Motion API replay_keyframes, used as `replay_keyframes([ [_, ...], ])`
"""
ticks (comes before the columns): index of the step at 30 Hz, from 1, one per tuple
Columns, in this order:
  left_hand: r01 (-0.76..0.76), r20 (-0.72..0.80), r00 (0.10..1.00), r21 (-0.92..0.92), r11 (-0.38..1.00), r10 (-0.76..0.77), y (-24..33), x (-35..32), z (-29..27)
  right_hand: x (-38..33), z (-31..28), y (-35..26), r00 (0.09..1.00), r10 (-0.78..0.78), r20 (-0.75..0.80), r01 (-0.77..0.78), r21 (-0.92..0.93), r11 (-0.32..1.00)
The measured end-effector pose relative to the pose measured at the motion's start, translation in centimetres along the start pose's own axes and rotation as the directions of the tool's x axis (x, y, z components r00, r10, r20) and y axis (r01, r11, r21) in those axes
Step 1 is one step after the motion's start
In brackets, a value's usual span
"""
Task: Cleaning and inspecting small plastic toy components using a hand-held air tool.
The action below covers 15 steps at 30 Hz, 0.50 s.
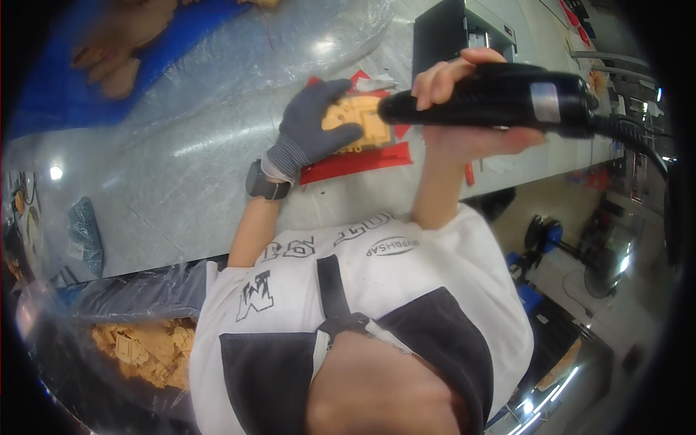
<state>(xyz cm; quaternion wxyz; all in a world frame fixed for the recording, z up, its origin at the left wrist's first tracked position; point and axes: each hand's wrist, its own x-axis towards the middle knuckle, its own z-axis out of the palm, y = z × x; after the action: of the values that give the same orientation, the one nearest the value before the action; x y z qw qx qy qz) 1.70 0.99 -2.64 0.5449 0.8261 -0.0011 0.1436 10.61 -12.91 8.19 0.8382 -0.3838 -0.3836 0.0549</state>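
My left hand (pixel 310 123), in a dark grey knitted glove, has its thumb and fingers spread around the left side of a yellow-orange molded part (pixel 371 119), gripping it. Red strips (pixel 362 162) lie under and around the part on the grey worktop. In my bare right hand (pixel 442 83) is a black corded handheld power tool (pixel 493 101), held nearly level, its fingers wrapped over the body. The tool's narrow end reaches the part's right side; whether it touches cannot be told. A thick black cord (pixel 641 148) leaves the tool's other end.
Clear plastic sheeting (pixel 239 80) covers much of the grey worktop, with a blue sheet (pixel 43 101) and more tan parts (pixel 116 72) at the far left. A dark box-shaped device (pixel 440 40) stands behind my right hand. Below left, a plastic-lined container (pixel 145 297) holds many yellow-orange pieces (pixel 148 351).
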Motion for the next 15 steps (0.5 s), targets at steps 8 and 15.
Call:
replay_keyframes([
  [8, 0.029, 0.037, 0.999, -0.013, 1.000, -0.028, -0.1, 0.2, -0.3, 0.9, 2.3, 1.7, 0.976, 0.192, -0.104, -0.214, -0.282, 0.935],
  [15, -0.022, 0.022, 1.000, 0.039, 0.999, 0.021, -0.2, 0.2, -0.3, 0.9, 2.6, 2.7, 0.970, 0.215, -0.116, -0.242, -0.334, 0.911],
])
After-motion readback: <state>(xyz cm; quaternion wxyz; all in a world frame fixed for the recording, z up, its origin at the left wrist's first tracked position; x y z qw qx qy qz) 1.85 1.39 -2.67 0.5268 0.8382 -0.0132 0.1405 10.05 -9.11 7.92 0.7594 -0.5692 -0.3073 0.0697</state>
